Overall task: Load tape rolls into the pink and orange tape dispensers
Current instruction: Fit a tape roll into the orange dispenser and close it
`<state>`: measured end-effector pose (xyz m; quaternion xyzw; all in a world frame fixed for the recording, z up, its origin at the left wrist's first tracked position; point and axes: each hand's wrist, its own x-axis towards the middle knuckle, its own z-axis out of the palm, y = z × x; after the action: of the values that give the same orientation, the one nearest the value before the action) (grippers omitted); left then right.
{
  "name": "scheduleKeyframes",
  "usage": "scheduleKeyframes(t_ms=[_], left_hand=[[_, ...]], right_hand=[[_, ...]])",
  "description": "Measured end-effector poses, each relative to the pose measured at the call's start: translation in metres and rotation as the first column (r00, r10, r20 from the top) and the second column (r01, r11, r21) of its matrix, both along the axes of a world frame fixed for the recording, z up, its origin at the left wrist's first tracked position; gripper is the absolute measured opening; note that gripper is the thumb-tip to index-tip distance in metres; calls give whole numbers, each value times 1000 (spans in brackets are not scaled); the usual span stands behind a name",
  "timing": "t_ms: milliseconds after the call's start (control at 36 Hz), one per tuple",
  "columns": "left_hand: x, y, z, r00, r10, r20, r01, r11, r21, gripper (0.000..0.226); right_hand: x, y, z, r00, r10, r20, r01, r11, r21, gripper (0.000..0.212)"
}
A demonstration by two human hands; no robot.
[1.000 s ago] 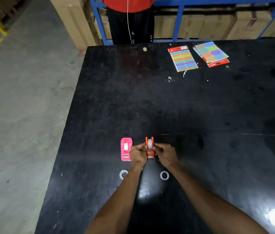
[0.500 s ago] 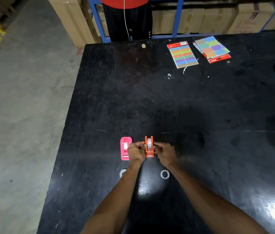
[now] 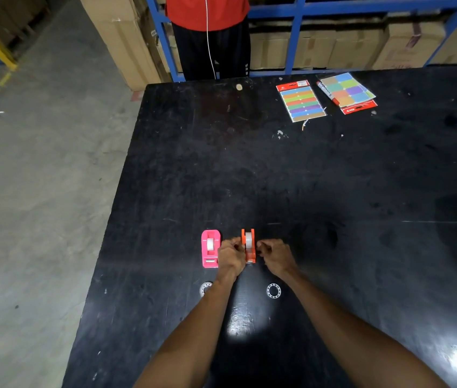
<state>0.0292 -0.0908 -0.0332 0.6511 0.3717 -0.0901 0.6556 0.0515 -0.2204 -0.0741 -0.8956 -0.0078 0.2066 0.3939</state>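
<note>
An orange tape dispenser (image 3: 248, 247) stands on the black table (image 3: 319, 177) with a white tape roll (image 3: 248, 238) seated in it. My left hand (image 3: 231, 256) pinches the dispenser's left side. My right hand (image 3: 275, 254) sits just right of it, fingers curled, a thin gap showing between fingertips and dispenser. A pink tape dispenser (image 3: 210, 249) lies just to the left, also holding a white tape roll (image 3: 210, 243). No hand touches it.
Two white rings lie near me: one (image 3: 273, 290) in the open, the other (image 3: 205, 288) partly under my left forearm. Coloured sticker sheets (image 3: 303, 102) and a red marker (image 3: 327, 92) lie at the far edge. A person in a red shirt (image 3: 207, 37) stands beyond it. The table's left edge drops to concrete floor.
My right hand has drawn slightly to the right, off the orange dispenser. My left hand stays on it. The dispensers have not moved on the table.
</note>
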Motion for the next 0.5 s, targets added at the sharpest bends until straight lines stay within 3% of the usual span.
scheduleKeyframes(t_ms=[83,194,500], left_hand=[[-5,4,-6,999,-49,14,47,993,105,42],[-13,12,7,962,-271,42,252,933,259,23],[-31,38,44,893,-445,67,367,806,464,27]], right_hand=[[-1,-3,6,1000,4,-11,-4,1000,-8,22],[-1,-8,14,1000,-2,-14,2,1000,-9,22],[-8,-11,46,1000,-8,24,8,1000,12,21]])
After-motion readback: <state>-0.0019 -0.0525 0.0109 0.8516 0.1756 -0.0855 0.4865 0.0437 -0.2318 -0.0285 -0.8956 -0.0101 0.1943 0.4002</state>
